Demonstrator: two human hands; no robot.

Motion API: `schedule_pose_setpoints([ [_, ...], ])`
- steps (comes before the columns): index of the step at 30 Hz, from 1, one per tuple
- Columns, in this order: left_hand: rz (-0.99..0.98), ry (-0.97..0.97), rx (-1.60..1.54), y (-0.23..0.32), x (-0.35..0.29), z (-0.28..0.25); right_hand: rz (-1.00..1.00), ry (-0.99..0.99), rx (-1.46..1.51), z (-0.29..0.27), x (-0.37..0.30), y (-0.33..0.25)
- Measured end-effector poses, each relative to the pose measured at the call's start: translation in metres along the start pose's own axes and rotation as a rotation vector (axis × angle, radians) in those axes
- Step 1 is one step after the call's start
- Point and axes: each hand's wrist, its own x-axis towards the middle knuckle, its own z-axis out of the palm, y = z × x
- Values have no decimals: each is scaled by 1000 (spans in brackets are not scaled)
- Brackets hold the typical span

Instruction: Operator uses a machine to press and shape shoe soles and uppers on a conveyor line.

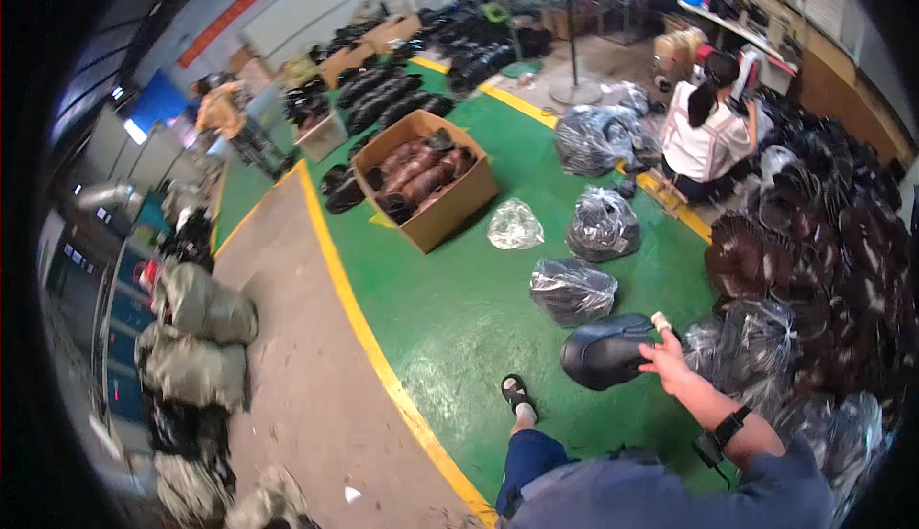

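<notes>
My right hand reaches in from the lower right, over the green floor. Its fingers grip the right edge of a black, smooth, rounded piece shaped like a scooter seat. One fingertip has a pale wrapping, and a dark band with a small device circles the wrist. Just beyond the held seat sits a dark item in a clear plastic bag. A second bagged dark item lies farther off, with a crumpled clear bag to its left. My left hand is out of sight.
A cardboard box of brown, rolled-looking pieces stands ahead. Dark seat-like pieces are heaped at right, beside a seated person. Stuffed sacks line the left. Another person stands far left. Yellow lines edge the floor.
</notes>
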Motion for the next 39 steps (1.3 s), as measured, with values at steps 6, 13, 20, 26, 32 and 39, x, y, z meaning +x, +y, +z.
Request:
schedule_pose_setpoints([
  [6,96,111,3,225,243,-110,173,330,207,88,81,-63],
  [13,527,114,-203,667,556,-141,107,496,352,140,241,-174],
  [20,607,-12,354,750,756,-130,93,394,532,255,466,-300],
  [26,780,-88,501,968,929,-27,-36,490,455,249,602,-413],
  [32,927,-190,663,1186,1046,97,89,873,624,234,694,-490],
  [39,767,-339,413,1409,1153,239,74,1037,815,189,809,-590],
])
